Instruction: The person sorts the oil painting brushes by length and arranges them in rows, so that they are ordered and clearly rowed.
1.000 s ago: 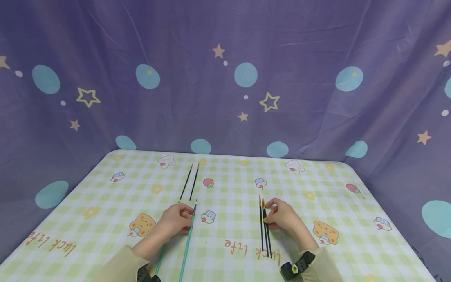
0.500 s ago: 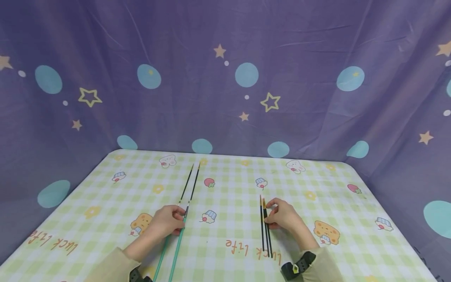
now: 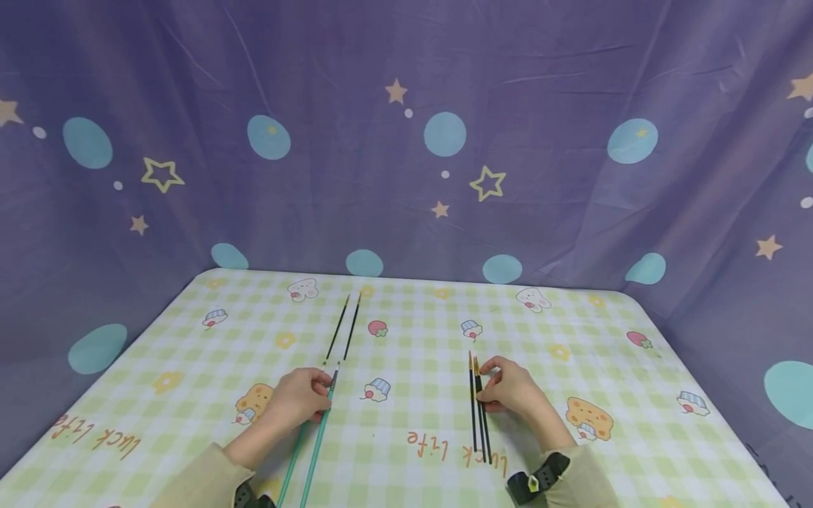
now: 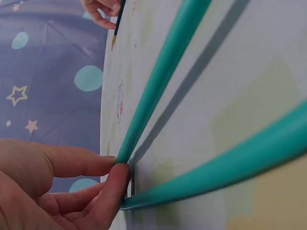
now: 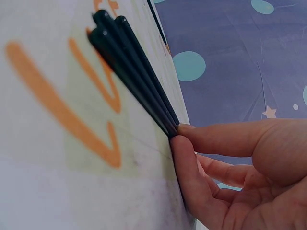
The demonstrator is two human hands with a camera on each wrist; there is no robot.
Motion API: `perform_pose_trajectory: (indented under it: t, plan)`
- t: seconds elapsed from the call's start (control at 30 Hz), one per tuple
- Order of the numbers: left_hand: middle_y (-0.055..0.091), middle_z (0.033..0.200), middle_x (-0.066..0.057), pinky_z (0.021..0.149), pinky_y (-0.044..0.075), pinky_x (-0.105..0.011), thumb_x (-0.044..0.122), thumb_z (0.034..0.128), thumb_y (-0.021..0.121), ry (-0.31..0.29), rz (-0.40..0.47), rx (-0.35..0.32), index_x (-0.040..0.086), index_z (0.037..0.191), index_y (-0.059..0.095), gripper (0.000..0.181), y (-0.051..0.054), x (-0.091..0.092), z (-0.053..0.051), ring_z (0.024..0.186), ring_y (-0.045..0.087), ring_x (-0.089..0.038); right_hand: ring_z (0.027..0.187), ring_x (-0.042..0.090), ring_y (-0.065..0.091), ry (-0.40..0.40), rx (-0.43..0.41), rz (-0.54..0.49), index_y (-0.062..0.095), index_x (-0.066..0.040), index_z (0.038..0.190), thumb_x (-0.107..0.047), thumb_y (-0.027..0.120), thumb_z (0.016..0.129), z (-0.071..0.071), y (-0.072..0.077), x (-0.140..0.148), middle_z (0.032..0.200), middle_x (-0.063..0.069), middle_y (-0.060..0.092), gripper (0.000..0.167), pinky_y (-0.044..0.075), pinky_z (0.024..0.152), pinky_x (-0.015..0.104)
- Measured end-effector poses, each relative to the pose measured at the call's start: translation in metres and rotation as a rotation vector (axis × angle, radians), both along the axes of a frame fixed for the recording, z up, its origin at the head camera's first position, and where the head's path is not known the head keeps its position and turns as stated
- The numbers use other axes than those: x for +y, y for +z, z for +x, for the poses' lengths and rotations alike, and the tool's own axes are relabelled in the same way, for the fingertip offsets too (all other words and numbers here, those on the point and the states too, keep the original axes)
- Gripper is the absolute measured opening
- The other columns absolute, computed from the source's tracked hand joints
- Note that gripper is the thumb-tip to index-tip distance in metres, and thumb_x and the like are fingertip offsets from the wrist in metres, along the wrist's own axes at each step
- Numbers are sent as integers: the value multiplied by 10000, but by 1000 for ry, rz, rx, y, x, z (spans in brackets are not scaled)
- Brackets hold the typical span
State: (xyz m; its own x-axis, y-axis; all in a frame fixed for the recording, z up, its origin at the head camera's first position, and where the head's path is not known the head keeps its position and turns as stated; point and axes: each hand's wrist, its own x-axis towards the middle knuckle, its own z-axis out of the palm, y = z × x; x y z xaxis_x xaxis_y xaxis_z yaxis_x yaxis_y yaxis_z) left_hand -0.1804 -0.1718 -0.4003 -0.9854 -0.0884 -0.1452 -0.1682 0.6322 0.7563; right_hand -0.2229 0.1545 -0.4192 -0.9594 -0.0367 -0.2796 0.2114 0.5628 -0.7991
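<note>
My left hand (image 3: 297, 401) pinches a teal-handled brush (image 3: 316, 451) between thumb and a finger; in the left wrist view the fingertips meet on its teal handle (image 4: 160, 72). A second teal brush (image 3: 292, 462) lies just left of it, passing beside the same hand. My right hand (image 3: 510, 386) holds thin black brushes (image 3: 480, 416) at their upper part, tips pointing away from me. In the right wrist view, thumb and finger pinch the bunched black handles (image 5: 139, 72).
Two thin black brushes (image 3: 351, 328) lie side by side beyond my left hand. A checked cloth (image 3: 406, 381) with printed pictures covers the table, and a purple curtain (image 3: 356, 212) hangs behind its far edge.
My left hand has moved left with its teal brush, bringing it closer to the other teal one. The right hand and its black brushes have stayed in place.
</note>
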Motion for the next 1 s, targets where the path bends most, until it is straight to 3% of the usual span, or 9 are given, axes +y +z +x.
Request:
perform_pose_trajectory:
  t: [0.2, 0.53, 0.8, 1.0]
  plan:
    - [552, 691, -32, 451, 465, -252, -48, 679, 627, -28, -122, 40, -39, 1001, 628, 321, -1, 1, -1, 448, 551, -127, 566, 154, 556, 4, 4, -3, 535, -29, 1037, 29, 705, 716, 0, 0, 0, 751, 86, 512, 368, 520, 514, 265]
    - [563, 655, -8, 466, 430, -240, -5, 704, 655, -33, -153, 72, -34, 1021, 623, 320, -2, -2, -6, 439, 553, -117, 559, 157, 552, 9, 7, -9, 534, -27, 1036, 29, 702, 717, 1, 1, 0, 743, 86, 508, 365, 521, 514, 268]
    - [554, 703, -63, 470, 489, -276, -14, 759, 644, -48, 27, 40, -42, 1051, 598, 297, 3, 11, -12, 486, 566, -141, 558, 159, 551, 8, 10, -5, 537, -27, 1033, 29, 706, 712, 2, 1, 0, 741, 86, 507, 367, 520, 516, 271]
    - [567, 708, -79, 491, 517, -295, -27, 759, 645, -87, 131, 20, -41, 1032, 602, 276, -1, 31, -26, 503, 587, -165, 567, 158, 556, 3, -2, -13, 536, -27, 1038, 32, 705, 712, 0, 2, 0, 748, 86, 508, 372, 521, 515, 267]
